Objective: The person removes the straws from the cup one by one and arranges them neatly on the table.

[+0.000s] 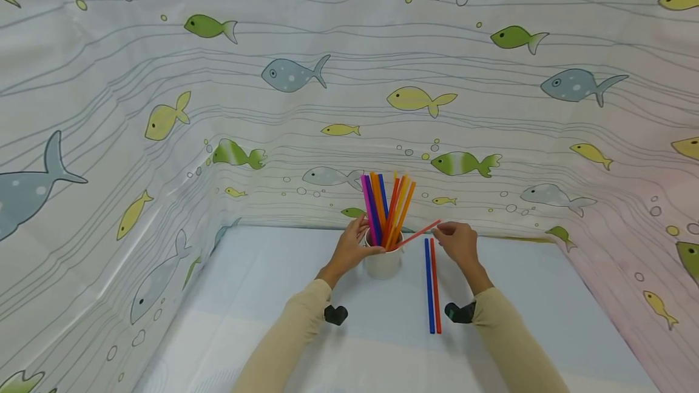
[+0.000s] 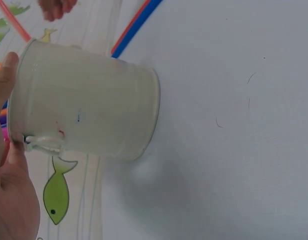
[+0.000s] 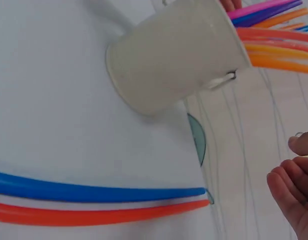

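Hands: left [image 1: 349, 246] steadies cup [image 2: 89, 112]; only head view shows right [image 1: 457, 241] pinching pink straw [image 1: 417, 235].

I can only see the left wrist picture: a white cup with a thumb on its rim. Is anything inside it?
Observer: Yes. The head view shows the cup full of coloured straws, pink, purple, blue, orange and yellow, standing up and fanned out.
Operator: What is the other hand doing?
Observer: The right hand pinches one end of a pinkish-red straw; its other end is at the cup's rim.
Operator: And the red and blue lines at the top of my picture?
Observer: Two loose straws, a blue straw and a red straw, lying side by side on the table right of the cup.
Operator: Does the left hand grip the cup?
Observer: The left hand wraps round its rim.
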The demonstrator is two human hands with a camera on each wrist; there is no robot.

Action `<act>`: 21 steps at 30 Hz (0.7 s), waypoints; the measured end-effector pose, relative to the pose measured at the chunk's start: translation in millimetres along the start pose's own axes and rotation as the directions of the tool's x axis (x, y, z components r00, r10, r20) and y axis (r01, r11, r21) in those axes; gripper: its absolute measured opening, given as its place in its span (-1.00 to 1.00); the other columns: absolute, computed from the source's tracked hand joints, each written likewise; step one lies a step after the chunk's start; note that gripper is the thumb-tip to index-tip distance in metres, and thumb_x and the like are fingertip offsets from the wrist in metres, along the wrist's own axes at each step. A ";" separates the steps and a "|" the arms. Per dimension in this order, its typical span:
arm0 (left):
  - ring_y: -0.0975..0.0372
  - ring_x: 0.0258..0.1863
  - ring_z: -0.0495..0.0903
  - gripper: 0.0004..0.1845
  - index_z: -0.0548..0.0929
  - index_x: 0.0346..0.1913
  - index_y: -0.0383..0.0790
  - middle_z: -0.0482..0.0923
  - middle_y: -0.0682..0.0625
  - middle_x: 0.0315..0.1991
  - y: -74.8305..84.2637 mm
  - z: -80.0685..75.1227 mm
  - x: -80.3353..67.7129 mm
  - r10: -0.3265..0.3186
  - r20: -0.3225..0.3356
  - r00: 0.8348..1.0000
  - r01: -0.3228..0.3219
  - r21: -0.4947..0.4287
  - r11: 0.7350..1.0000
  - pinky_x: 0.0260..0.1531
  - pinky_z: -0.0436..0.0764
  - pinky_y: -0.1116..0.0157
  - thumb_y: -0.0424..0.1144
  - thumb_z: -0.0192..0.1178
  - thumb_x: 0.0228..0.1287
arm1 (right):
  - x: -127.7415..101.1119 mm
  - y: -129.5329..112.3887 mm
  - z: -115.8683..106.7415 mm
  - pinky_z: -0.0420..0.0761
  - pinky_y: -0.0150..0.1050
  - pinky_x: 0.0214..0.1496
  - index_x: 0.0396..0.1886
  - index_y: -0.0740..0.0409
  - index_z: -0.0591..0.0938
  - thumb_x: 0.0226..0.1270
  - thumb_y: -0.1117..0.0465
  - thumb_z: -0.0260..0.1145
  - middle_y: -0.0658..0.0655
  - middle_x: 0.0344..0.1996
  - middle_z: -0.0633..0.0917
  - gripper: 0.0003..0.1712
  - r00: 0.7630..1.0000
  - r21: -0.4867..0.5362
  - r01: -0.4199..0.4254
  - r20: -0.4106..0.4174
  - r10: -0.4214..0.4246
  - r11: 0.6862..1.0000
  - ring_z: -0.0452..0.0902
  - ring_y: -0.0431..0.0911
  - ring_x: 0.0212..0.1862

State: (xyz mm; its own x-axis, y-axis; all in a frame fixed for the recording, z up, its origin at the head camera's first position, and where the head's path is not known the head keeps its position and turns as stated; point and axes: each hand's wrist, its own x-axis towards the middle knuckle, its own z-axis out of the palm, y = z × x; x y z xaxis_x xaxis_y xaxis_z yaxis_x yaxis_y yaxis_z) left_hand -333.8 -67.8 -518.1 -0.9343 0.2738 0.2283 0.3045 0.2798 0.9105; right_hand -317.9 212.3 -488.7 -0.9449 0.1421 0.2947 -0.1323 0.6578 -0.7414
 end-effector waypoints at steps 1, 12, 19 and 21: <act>0.13 0.34 0.33 0.08 0.04 0.53 -0.27 0.31 -0.14 0.29 0.0 -0.1 0.0 -0.001 -0.001 1.000 0.001 -0.003 1.000 0.28 0.33 0.31 -0.24 0.50 0.02 | 3.3 -5.2 0.5 0.66 -0.27 -0.45 -0.15 0.34 0.73 0.23 0.19 0.42 0.24 -0.37 0.75 -0.70 1.000 0.003 0.021 -0.010 -0.021 1.000 0.70 -0.02 -0.44; 0.12 0.35 0.32 0.09 0.03 0.53 -0.28 0.29 -0.15 0.31 0.4 -0.3 1.0 0.009 0.008 1.000 -0.009 -0.022 1.000 0.30 0.32 0.30 -0.21 0.51 0.01 | 14.4 -43.7 16.9 0.72 -0.15 -0.28 -0.14 0.34 0.73 0.20 0.20 0.46 0.24 -0.30 0.76 -0.69 0.998 0.164 0.063 -0.012 -0.062 0.985 0.70 0.09 -0.25; 0.13 0.34 0.33 0.09 0.03 0.53 -0.26 0.29 -0.13 0.32 0.0 -0.4 0.3 -0.004 0.003 1.000 0.004 -0.021 1.000 0.30 0.33 0.30 -0.21 0.50 0.02 | 9.7 -45.7 34.6 0.73 -0.19 -0.27 -0.16 0.33 0.73 0.17 0.20 0.49 0.23 -0.29 0.76 -0.68 1.000 0.224 0.003 0.010 -0.006 0.975 0.72 0.07 -0.25; 0.13 0.34 0.33 0.09 0.03 0.53 -0.25 0.29 -0.13 0.32 0.1 -0.5 -0.2 -0.003 0.004 1.000 0.003 -0.022 1.000 0.30 0.32 0.30 -0.22 0.50 0.02 | 8.5 -45.4 38.6 0.73 -0.18 -0.26 -0.16 0.34 0.73 0.17 0.20 0.49 0.24 -0.29 0.76 -0.68 1.000 0.244 -0.006 0.011 0.003 0.970 0.72 0.07 -0.24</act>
State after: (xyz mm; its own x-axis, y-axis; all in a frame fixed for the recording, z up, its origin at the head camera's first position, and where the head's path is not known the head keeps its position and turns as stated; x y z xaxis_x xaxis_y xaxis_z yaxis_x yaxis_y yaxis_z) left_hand -333.7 -68.4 -517.9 -0.9343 0.2769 0.2246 0.2978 0.2599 0.9186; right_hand -331.6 155.1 -475.9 -0.9485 0.1364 0.2857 -0.1959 0.4562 -0.8680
